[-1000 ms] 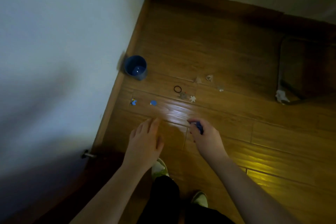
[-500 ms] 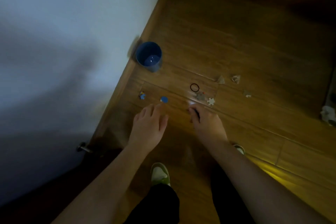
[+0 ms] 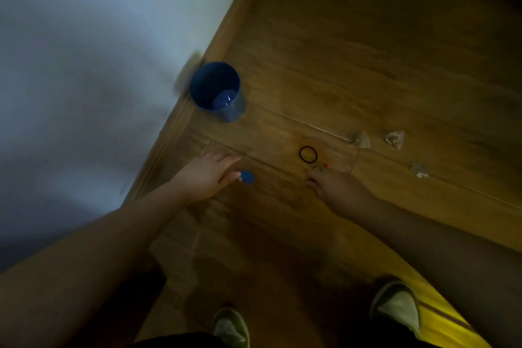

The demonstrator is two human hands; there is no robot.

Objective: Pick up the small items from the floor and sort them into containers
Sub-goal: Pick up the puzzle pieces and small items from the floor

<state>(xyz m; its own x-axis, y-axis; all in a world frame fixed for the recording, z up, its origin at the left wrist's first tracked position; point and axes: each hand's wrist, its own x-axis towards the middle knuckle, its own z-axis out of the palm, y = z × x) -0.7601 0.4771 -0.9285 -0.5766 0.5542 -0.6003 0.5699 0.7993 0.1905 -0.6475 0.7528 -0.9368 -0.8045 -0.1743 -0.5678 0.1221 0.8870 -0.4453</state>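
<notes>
Small items lie scattered on a wooden floor (image 3: 367, 65). A dark blue cup (image 3: 197, 87) stands upright against the baseboard. My left hand (image 3: 207, 176) reaches flat over the floor with straight fingers, its thumb tip touching a small blue piece (image 3: 248, 177). My right hand (image 3: 336, 188) is down on the floor, fingers curled under and hidden, fingertips beside a small grey piece (image 3: 319, 168). A black hair tie (image 3: 308, 154) lies just beyond that hand.
Two clear crumpled bits (image 3: 362, 140) (image 3: 395, 139) and a grey-white piece (image 3: 419, 171) lie to the right. A pale wall (image 3: 84, 65) runs along the left. My shoes (image 3: 231, 328) (image 3: 395, 309) stand at the bottom.
Both hands have dropped toward the floor and moved forward. The left thumb now meets the blue piece. The blue item seen in my right fingers earlier is out of sight.
</notes>
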